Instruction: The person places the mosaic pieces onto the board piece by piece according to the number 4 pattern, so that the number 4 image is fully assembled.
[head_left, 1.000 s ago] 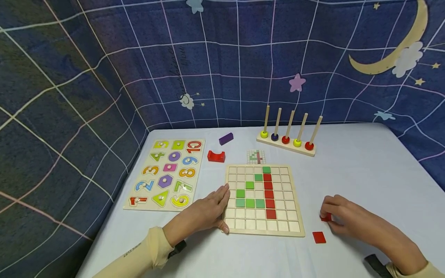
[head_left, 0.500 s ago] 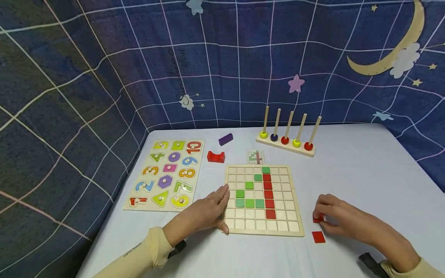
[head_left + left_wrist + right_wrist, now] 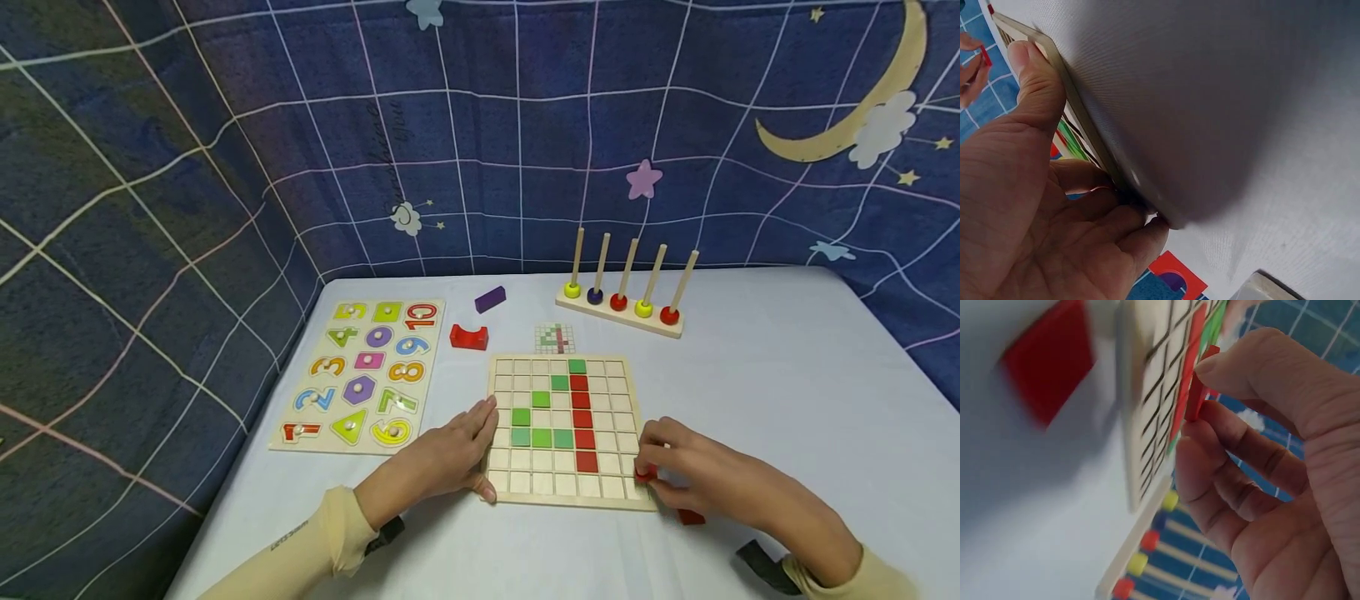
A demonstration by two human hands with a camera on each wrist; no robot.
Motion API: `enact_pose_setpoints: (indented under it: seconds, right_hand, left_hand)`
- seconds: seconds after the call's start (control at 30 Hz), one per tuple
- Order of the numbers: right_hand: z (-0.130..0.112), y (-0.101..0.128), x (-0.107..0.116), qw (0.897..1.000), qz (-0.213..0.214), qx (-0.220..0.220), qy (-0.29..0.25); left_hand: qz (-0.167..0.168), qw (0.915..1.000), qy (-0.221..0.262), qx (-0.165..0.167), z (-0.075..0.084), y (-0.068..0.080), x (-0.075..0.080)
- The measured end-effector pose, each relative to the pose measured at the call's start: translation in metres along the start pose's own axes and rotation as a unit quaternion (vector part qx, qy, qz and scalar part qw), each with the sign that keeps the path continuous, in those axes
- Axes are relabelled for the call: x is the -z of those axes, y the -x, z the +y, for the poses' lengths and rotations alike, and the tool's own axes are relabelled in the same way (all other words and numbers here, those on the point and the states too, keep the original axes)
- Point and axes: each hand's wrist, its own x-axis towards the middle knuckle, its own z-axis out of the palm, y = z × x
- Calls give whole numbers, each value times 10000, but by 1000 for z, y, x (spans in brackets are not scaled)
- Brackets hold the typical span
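A square wooden grid board point(image 3: 566, 502) lies on the table with green and red square tiles in some of its cells; the red ones form a column point(image 3: 582, 419). Along its left edge rests my left hand point(image 3: 453, 450), fingers fairly straight and thumb at the near left corner. My right hand point(image 3: 697, 462) pinches a red square tile point(image 3: 1194, 397) between thumb and fingertips, at the board's right edge. Another red tile point(image 3: 691, 517) lies on the table, partly hidden under that hand.
A small pattern card point(image 3: 554, 338) lies just beyond the board. Left of it are a red arch block point(image 3: 468, 337), a purple block point(image 3: 491, 299) and a number puzzle board point(image 3: 321, 437). A peg stand point(image 3: 622, 315) with coloured beads stands at the back.
My right hand has moved left with the red tile, from the table to the board's right edge, and now partly covers the other tile. The left hand stays put.
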Motion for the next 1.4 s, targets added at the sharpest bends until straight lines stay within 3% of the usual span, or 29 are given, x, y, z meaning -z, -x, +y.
enact_pose_setpoints:
  seconds: [0.17, 0.33, 0.6, 0.7, 0.97, 1.4]
  right_hand:
    - [-10, -17, -8, 9980, 97, 619, 105]
    - [-18, -38, -14, 9976, -265, 632, 138]
    - [-27, -51, -31, 9938, -210, 1046, 321]
    - [-26, -50, -28, 9947, -271, 947, 293]
    - [-14, -52, -24, 9928, 396, 984, 564]
    - [-7, -67, -33, 9930, 291, 1083, 381]
  left_hand:
    - [-17, 10000, 62, 7, 0, 0, 2]
    - [14, 10000, 25, -19, 0, -1, 2]
    - [16, 10000, 23, -63, 0, -1, 2]
    - [4, 10000, 45, -44, 0, -1, 3]
    - [-51, 10000, 21, -17, 0, 0, 5]
    - [-35, 10000, -1, -28, 0, 0, 4]
